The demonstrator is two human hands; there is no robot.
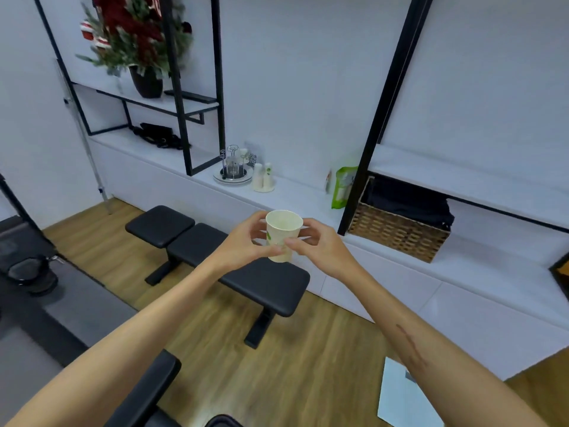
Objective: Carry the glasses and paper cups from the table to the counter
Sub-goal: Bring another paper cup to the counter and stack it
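Paper cup (pixel 282 234): white, green print, upright, held at frame centre above the black bench (pixel 246 272). Left hand (pixel 243 241): fingers curled round the cup's left side. Right hand (pixel 317 245): fingertips pinched on its right side. Counter (pixel 295 195): white, beyond; stacked paper cups (pixel 263 179) beside a glass rack (pixel 233 167), centre-left.

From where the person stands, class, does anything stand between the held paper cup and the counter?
Yes. The black bench stands on the floor below the paper cup, in front of the white counter. Both hands, left hand and right hand, hold the cup.
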